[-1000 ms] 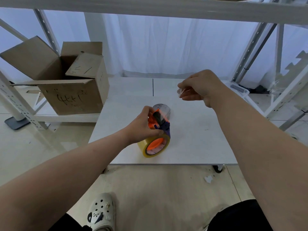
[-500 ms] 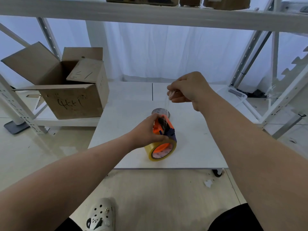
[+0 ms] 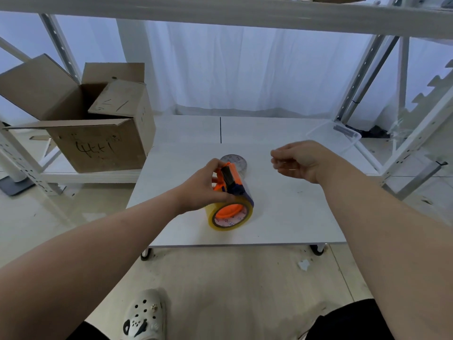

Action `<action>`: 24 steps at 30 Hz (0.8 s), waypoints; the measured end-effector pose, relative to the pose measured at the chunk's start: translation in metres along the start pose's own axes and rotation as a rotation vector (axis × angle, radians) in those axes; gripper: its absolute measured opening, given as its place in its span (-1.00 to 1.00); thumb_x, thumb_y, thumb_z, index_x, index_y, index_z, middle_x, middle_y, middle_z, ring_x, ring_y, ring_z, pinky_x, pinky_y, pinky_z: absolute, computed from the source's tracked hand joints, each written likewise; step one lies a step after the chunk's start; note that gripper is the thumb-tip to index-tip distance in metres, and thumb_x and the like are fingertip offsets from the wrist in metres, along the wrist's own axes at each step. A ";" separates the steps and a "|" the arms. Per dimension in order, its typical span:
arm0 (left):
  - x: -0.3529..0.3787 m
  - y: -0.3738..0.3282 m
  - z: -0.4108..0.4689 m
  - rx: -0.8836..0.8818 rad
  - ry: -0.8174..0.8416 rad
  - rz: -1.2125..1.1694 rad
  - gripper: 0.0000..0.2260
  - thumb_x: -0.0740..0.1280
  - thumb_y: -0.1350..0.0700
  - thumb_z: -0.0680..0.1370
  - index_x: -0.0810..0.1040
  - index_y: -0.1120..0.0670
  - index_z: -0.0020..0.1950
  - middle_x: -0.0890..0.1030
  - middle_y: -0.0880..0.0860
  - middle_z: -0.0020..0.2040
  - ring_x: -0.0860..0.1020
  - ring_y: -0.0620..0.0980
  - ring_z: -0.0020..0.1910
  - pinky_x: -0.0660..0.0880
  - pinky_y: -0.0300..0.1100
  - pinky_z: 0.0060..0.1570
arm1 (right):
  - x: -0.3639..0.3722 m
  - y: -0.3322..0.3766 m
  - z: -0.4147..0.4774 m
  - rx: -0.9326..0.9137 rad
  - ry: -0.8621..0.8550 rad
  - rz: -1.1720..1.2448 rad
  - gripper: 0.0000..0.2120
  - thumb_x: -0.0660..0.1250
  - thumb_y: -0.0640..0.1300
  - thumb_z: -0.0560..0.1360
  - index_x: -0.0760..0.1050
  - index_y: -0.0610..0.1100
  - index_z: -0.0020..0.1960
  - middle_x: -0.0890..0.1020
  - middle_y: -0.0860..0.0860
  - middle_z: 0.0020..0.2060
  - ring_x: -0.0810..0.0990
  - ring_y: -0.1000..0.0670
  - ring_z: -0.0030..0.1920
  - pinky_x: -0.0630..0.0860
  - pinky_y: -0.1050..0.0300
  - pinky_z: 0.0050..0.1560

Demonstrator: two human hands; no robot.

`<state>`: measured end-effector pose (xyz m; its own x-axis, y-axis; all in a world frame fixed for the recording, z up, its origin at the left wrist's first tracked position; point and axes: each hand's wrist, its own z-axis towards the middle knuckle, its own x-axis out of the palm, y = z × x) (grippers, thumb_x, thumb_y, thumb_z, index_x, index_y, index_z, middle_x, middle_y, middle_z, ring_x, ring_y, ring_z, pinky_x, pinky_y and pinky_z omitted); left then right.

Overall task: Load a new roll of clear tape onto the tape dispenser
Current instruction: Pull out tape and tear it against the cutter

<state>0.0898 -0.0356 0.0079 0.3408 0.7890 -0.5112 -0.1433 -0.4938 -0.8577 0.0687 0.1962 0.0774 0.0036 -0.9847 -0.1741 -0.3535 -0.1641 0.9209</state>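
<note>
Orange plastic and a dark roller mark the hand-held tape dispenser, which the person's left hand clamps from the left side, fingers curled tight round its body just above the white tabletop. The yellowish clear tape roll already sits on the dispenser's orange hub, its round face turned toward the person, its axis running roughly from near edge to far edge of the table. The right hand floats well to the right and slightly beyond the dispenser, fingers loosely half-curled; whether a thin strand of tape is pinched there I cannot tell. A second, greyish roll lies flat just behind the dispenser. To my eye the loose tape end must next be led over the roller, so the right hand, free but further off, has to travel left and nearer.
</note>
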 end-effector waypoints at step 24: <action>-0.072 0.027 -0.012 -0.012 0.197 0.425 -0.48 0.47 0.04 0.41 0.31 -0.20 0.26 0.48 -0.01 0.20 0.50 0.01 0.14 0.47 -0.02 0.22 | 0.107 -0.054 0.033 0.160 0.093 0.034 -0.83 0.50 -0.14 0.37 0.51 -0.15 -0.19 0.54 -0.03 -0.18 0.38 0.10 -0.29 0.34 0.29 -0.37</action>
<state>0.0723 -0.1105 0.0222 0.4244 0.4316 -0.7960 -0.2979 -0.7636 -0.5729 0.0570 0.1013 -0.0022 0.0730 -0.9919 -0.1043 -0.4993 -0.1268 0.8571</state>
